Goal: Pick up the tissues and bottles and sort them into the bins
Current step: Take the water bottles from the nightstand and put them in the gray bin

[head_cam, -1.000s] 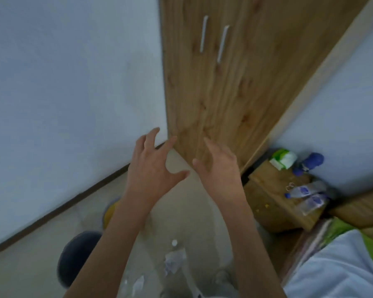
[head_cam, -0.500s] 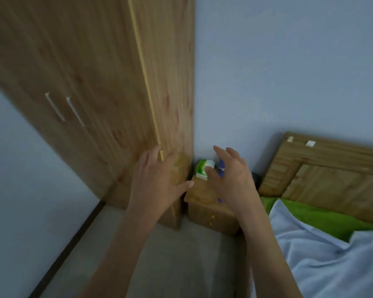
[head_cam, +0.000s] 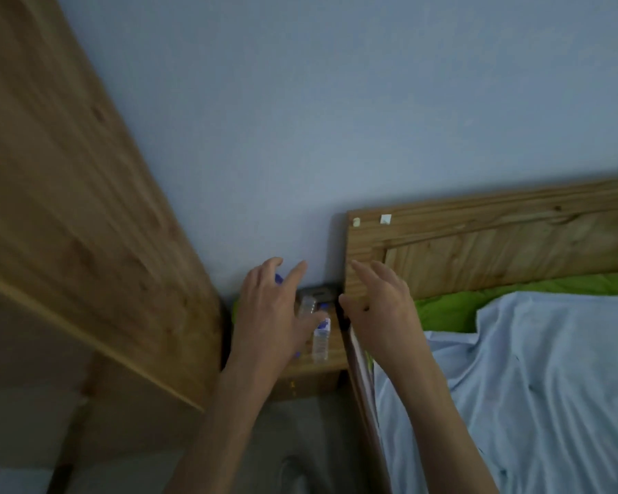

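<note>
- Bottles (head_cam: pixel 321 338): two clear ones lie on the nightstand (head_cam: pixel 327 367), the farther one partly behind the left hand (head_cam: pixel 272 315).
- Nightstand sits between wardrobe (head_cam: pixel 86 244) and headboard (head_cam: pixel 496 244), against the wall.
- Left hand hovers over the bottles, fingers spread, empty.
- Right hand (head_cam: pixel 379 308) is spread too, empty, in front of the headboard corner.
</note>
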Demonstrator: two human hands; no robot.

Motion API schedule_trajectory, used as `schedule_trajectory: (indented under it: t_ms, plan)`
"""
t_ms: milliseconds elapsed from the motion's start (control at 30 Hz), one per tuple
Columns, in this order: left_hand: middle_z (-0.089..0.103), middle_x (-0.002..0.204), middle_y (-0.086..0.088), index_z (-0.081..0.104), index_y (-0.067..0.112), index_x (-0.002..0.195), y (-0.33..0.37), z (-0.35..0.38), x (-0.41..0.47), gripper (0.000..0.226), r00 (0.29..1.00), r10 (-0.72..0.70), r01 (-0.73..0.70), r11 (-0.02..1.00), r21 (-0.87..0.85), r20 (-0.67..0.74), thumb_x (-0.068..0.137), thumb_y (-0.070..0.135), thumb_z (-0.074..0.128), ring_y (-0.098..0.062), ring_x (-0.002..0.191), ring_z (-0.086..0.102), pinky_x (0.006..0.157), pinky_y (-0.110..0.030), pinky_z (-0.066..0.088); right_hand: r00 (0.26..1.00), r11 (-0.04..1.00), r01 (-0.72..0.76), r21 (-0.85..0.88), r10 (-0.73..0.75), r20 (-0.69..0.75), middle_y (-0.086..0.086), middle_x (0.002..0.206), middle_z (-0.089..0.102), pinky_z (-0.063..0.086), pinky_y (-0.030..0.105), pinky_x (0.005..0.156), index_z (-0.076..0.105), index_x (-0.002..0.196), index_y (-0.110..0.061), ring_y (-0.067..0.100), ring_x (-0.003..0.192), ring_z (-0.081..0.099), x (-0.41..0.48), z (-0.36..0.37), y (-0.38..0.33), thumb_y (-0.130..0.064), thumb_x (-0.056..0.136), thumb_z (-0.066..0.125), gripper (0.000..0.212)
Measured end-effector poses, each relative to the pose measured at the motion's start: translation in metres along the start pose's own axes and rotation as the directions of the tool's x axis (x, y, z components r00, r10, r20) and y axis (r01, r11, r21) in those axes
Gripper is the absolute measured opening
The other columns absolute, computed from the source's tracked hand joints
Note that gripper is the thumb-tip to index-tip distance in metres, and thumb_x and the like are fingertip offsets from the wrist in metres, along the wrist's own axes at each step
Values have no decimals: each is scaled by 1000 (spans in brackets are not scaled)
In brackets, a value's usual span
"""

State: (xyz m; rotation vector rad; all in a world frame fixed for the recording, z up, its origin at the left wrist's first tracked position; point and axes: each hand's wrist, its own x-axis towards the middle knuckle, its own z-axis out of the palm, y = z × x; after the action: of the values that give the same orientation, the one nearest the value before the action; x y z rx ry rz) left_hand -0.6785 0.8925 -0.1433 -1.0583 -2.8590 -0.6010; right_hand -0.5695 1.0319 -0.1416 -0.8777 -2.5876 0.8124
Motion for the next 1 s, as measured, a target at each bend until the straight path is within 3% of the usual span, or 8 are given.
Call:
schedule_trajectory:
  t_ms: [300,433,733,1000]
  plan:
    - [30,162,2,37,39,158,-39,36,81,84,989,114,-111,993,-35,93,87,63,74,-21,150,28,112,-45,48,964,982,-188,-32,178,-197,15,168,27,30,48,124,30,163,-25,34,154,26,42,47,15,-26,97,70,77]
    - [33,160,1,42,36,157,-62,64,105,83,985,96,-88,994,-57,145,85,61,76,-22,148,30,112,-44,47,952,969,-245,-15,237,-196,10,172,18,32,51,123,21,165,-30,31,156,20,50,87,29,-29,96,69,83]
    - [37,156,-5,45,30,155,-106,170,152,81,946,111,-138,988,68,303,86,55,78,-26,145,35,117,-46,42,968,960,-244,-139,232,-96,16,159,38,45,45,111,27,163,-14,35,138,45,106,179,87,-8,88,70,87]
    - [31,159,-9,27,32,160,-152,317,192,93,882,82,-131,989,73,464,86,51,79,-28,145,35,111,-42,46,948,948,-215,-235,260,183,16,169,21,43,48,114,1,167,-22,35,152,31,149,316,181,-15,91,51,91]
